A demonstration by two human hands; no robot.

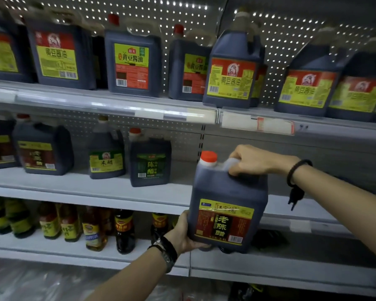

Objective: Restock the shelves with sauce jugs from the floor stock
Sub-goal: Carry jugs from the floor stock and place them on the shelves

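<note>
Your right hand (250, 160) has its fingers curled round the top handle of the dark vinegar jug (226, 203), just right of centre in the lower half of the frame. Your left hand (180, 233) cups the jug's lower left corner, fingers wrapped underneath. The jug hangs before the middle shelf (96, 187), right of a green-labelled jug (149, 161) standing there.

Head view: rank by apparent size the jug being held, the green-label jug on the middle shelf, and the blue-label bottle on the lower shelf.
1. Held jug, though it is nearest the camera, which inflates it.
2. Green-label jug.
3. Blue-label bottle, clearly smallest.
</note>
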